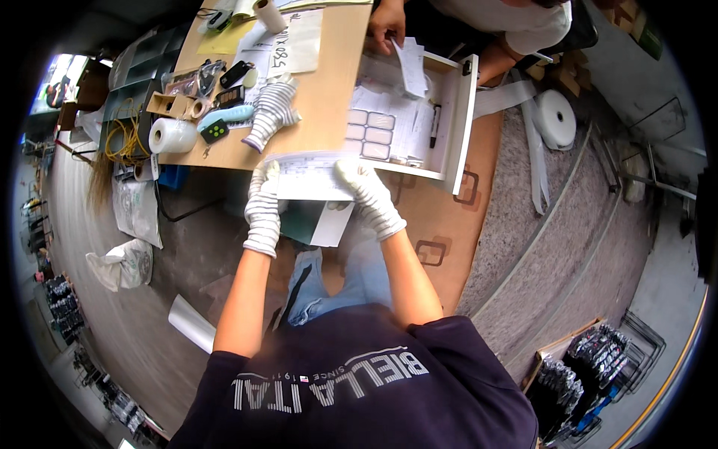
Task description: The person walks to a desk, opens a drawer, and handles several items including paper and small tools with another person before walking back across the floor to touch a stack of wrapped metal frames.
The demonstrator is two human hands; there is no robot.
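Note:
A white printed sheet of paper point(308, 179) lies between my two hands at the desk's near edge. My left hand point(262, 202), in a white and grey striped knit glove, is closed on its left side. On the other side my right hand point(368, 196), gloved alike, grips the sheet's right edge with the thumb on top. My fingers under the paper are hidden. Beneath the sheet, a white card point(333, 224) and something dark green show above my knees. Just beyond the paper, a loose striped glove point(274, 111) rests on the wooden desk point(327, 90).
An open drawer point(458, 123) juts out at right, holding papers, a label sheet point(369, 135) and a black marker point(434, 126). Another person's hand point(387, 24) lifts papers there. A film roll point(170, 136), phones and tape crowd the desk's left. A white roll point(556, 120) stands on the floor.

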